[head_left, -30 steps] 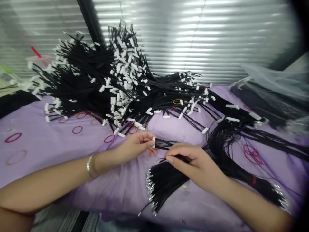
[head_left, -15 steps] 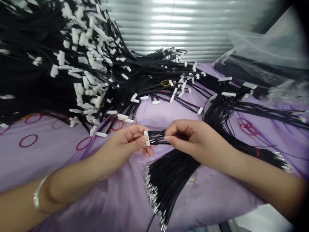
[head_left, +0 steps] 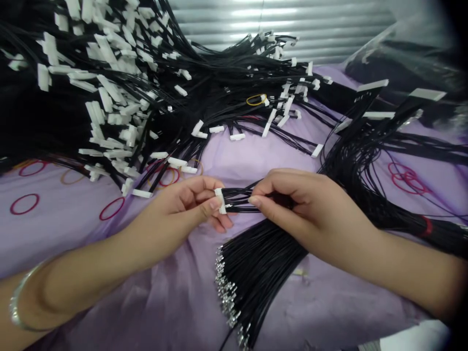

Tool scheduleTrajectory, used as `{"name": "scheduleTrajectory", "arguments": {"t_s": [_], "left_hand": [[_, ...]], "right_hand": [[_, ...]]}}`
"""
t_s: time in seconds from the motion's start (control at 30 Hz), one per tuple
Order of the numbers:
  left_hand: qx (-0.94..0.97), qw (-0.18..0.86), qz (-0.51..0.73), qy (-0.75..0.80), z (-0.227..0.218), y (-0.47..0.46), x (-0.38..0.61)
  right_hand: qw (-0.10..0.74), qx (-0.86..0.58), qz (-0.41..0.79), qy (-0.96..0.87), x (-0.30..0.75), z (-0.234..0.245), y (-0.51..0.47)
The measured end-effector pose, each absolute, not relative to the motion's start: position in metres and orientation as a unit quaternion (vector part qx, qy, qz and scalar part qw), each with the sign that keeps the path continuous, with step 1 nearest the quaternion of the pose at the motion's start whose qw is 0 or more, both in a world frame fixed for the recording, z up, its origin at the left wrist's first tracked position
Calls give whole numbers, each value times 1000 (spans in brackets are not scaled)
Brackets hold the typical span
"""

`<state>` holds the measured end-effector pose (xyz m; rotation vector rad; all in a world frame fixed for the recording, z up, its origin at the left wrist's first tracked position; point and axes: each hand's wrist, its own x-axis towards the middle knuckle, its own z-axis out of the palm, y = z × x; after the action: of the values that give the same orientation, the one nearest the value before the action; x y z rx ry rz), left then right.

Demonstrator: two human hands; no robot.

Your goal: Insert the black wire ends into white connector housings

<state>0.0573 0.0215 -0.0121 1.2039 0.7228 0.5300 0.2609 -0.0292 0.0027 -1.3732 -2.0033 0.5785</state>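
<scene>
Between thumb and fingers of my left hand (head_left: 199,202) is a white plastic connector (head_left: 221,200), held at its edge. Several black wires (head_left: 239,200) run from the connector to the right. My right hand (head_left: 292,200) pinches these wires a short way from the connector. One wire shows a bare metal terminal close to the connector; whether it is seated I cannot tell. Beneath my right hand lies a fanned bundle of black wires (head_left: 259,268) with shiny metal terminals (head_left: 226,287) at the near end.
A large heap of black cables with white connectors (head_left: 106,92) fills the back left. Red rubber bands (head_left: 25,204) lie on the purple cloth (head_left: 157,297), with more (head_left: 407,179) at the right. A clear plastic bag (head_left: 402,53) stands at back right, near a metal shutter (head_left: 234,24).
The view has come closer and tilted down a little. My left hand still holds the connector, and my right hand still pinches the wires. Their positions have barely shifted.
</scene>
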Motion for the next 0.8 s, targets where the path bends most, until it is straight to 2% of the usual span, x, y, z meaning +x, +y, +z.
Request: {"name": "scheduleTrajectory", "arguments": {"t_s": [0.8], "left_hand": [[566, 712, 234, 344, -10, 20, 57]], "right_hand": [[319, -518, 156, -778, 258, 0, -34]]}}
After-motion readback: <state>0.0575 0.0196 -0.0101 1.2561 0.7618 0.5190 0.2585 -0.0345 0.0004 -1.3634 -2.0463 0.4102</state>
